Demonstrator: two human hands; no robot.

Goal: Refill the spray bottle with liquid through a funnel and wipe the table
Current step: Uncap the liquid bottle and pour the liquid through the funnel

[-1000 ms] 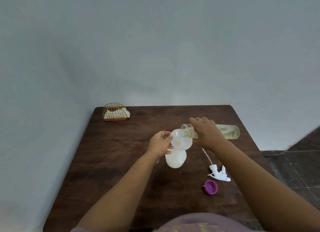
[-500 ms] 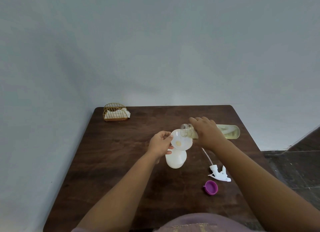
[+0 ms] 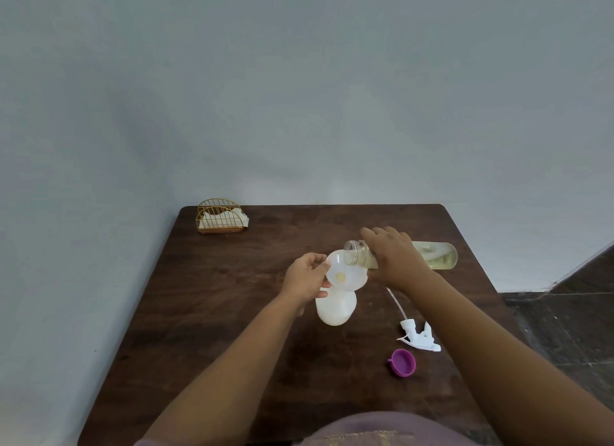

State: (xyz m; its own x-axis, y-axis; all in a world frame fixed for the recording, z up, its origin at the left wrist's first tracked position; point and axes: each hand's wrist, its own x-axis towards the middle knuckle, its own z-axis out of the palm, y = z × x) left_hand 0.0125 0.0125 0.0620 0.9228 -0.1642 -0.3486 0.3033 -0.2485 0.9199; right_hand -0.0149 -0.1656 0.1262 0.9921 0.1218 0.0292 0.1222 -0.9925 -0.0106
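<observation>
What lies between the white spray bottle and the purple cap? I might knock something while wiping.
The head view shows the detached spray trigger head between spray bottle and purple cap.

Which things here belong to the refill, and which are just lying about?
In use: funnel, held by left hand, on white bottle; clear bottle, tipped by right hand.
Set aside for later: sprayer, purple cap, napkin holder.

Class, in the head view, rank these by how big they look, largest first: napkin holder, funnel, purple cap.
1. Napkin holder, though it stands farthest from the camera.
2. Funnel, slightly smaller; close enough that the order is unsure.
3. Purple cap, clearly smallest despite being nearest.
</observation>
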